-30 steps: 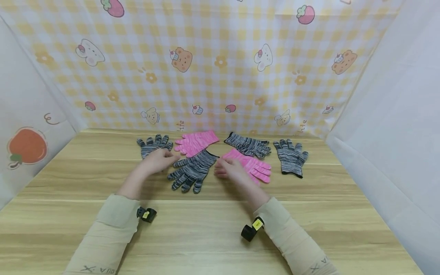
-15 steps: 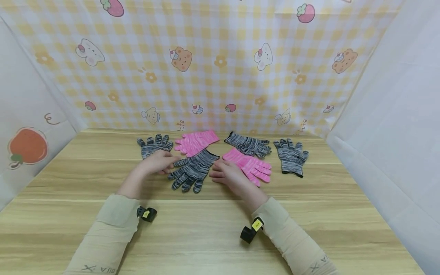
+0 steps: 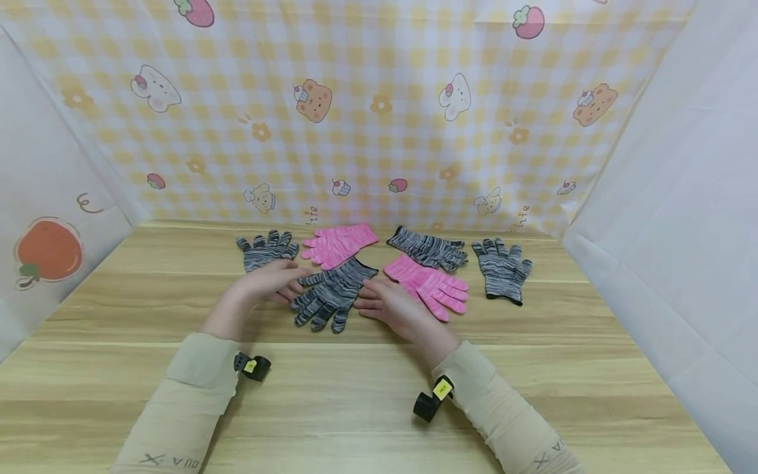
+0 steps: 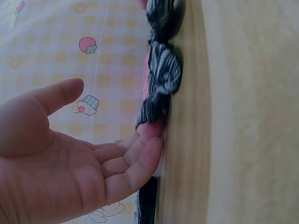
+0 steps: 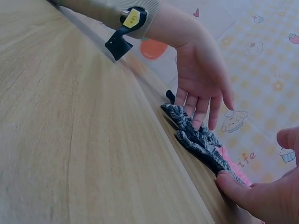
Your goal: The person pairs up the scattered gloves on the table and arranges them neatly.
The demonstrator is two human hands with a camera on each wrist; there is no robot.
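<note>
A black-and-grey knitted glove (image 3: 333, 297) lies flat in the middle of the head view, fingers towards me, its dark cuff at the upper right. My left hand (image 3: 268, 282) is at its left side, relaxed fingers (image 4: 133, 170) touching the glove's finger side, thumb spread away in the left wrist view. On the other side, my right hand (image 3: 395, 308) rests its extended fingers by the glove's edge below the cuff; the thumb (image 5: 233, 186) meets the knit in the right wrist view. Neither hand curls round it. The right fingertips' undersides are hidden.
Behind lie a pink glove (image 3: 337, 246) and a grey glove (image 3: 266, 248), partly covered by my left hand. To the right are a pink glove (image 3: 437, 289), a grey glove (image 3: 428, 249) and another grey one (image 3: 503, 271). A checked curtain (image 3: 379, 145) borders the wooden table (image 3: 343, 408).
My right hand has slid left and slightly towards me, from the cuff corner to the middle glove's side. My left fingers have stretched a little towards that glove. The gloves look almost unmoved.
</note>
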